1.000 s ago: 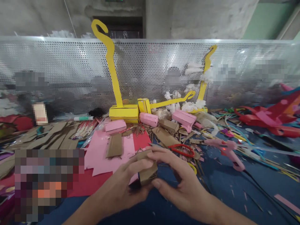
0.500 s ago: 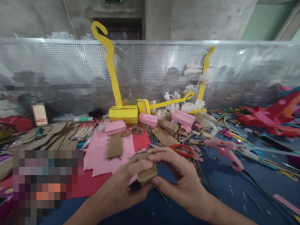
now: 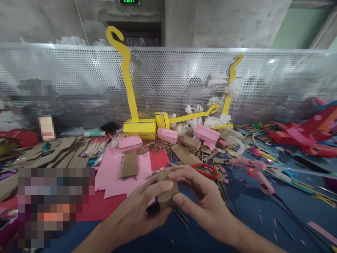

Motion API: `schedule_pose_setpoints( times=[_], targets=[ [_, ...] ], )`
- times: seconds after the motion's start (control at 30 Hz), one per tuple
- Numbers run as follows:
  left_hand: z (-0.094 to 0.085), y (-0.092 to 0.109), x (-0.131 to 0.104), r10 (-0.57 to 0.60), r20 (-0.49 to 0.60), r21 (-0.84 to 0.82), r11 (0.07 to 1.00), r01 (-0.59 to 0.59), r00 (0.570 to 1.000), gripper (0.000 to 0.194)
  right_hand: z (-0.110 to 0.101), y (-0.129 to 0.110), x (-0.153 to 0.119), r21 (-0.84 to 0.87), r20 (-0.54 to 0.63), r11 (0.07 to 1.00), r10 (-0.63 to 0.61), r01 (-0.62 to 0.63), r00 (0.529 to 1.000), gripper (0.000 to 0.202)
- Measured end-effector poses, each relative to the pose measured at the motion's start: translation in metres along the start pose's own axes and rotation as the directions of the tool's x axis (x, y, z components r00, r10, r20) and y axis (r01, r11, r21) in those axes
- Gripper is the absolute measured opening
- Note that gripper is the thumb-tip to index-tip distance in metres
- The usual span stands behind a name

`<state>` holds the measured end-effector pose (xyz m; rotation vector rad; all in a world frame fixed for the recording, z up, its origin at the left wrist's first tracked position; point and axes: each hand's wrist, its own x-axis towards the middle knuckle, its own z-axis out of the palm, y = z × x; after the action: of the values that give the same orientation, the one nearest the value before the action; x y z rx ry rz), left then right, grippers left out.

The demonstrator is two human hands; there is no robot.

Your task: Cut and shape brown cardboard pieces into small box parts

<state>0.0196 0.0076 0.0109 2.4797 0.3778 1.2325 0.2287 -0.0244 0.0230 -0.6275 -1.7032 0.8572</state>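
Observation:
A small brown cardboard piece [image 3: 167,196], boxlike in shape, is held between both hands at the lower middle. My left hand [image 3: 139,207] grips it from the left, fingers over the top and around the underside. On the right side, my right hand [image 3: 201,203] closes on it with fingertips at the top and the thumb at its side. Just behind the hands lie red-handled scissors [image 3: 207,170]. Pink sheets [image 3: 112,172] with a flat brown cardboard piece [image 3: 129,164] on them are at the left.
A pink glue gun [image 3: 259,174] with a glowing red light lies right, its cord running forward. Yellow hooked shapes [image 3: 129,84], pink blocks [image 3: 167,135] and white fluff stand at the back. Cardboard strips [image 3: 61,149] lie left, red shapes [image 3: 302,131] far right.
The brown piece has turned slightly, showing more of its side. My right thumb has shifted up along it. The whole view has moved slightly.

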Motion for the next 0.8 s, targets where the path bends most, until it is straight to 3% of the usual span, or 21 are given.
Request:
schedule_pose_setpoints(
  times=[0.8],
  targets=[
    [0.0013,-0.0034,-0.0074,-0.036,0.007,0.008,0.999,0.036,0.999,0.076,-0.0021,0.0013,0.0,0.036,0.042,0.999,0.004,-0.006,0.999,0.035]
  ],
)
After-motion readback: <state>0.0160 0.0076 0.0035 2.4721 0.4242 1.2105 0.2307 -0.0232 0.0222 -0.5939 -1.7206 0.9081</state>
